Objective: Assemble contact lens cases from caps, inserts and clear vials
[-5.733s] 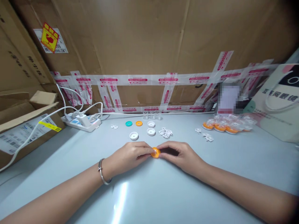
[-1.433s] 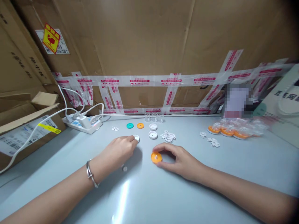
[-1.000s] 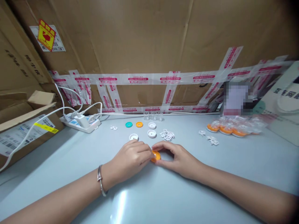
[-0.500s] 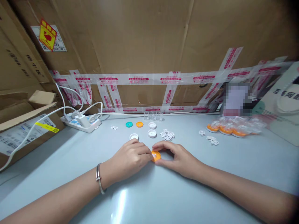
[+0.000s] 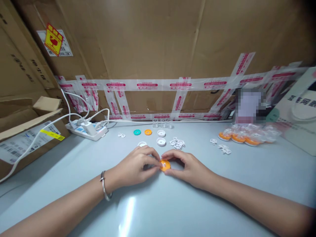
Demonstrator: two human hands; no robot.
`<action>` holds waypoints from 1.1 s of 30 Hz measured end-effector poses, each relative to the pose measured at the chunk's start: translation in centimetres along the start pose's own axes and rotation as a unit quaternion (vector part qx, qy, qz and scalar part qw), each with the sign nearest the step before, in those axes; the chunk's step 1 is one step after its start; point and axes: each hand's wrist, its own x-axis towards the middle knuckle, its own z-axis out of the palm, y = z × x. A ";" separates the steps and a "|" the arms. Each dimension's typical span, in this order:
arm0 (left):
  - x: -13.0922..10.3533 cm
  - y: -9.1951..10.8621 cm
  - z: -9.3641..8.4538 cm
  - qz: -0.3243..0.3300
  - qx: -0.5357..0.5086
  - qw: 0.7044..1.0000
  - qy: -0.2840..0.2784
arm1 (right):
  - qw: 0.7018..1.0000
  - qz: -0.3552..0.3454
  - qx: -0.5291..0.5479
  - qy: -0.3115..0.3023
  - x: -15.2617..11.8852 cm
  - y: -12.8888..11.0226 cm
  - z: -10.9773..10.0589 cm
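An orange disc (image 5: 165, 165) with small pale parts at its centre lies between my hands on the grey-blue table. My right hand (image 5: 189, 166) grips its rim from the right, thumb in front and fingers behind. My left hand (image 5: 140, 164) has its thumb and fingertips at the disc's left edge; whether a small part is between them is hidden. Beyond the hands are white round caps (image 5: 161, 142), a teal ring (image 5: 137, 132), another orange ring (image 5: 148, 132) and a pile of white cut-out pieces (image 5: 177, 143).
Clear cups (image 5: 163, 123) stand at the back by the cardboard wall (image 5: 148, 39). Orange-based clear-topped items (image 5: 238, 137) cluster at the right, near more white pieces (image 5: 224, 149). A power strip (image 5: 98, 133) with cables and an open carton (image 5: 29, 141) are at the left.
My left hand has shifted its grip: its fingers have opened into a wider arch, thumb visible at the disc's left edge. My right hand still holds the disc. The camera view has shifted slightly.
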 end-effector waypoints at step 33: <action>-0.8 1.5 -2.8 0.079 0.059 0.984 0.146 | 0.977 0.067 0.168 0.111 -0.4 -3.2 -0.4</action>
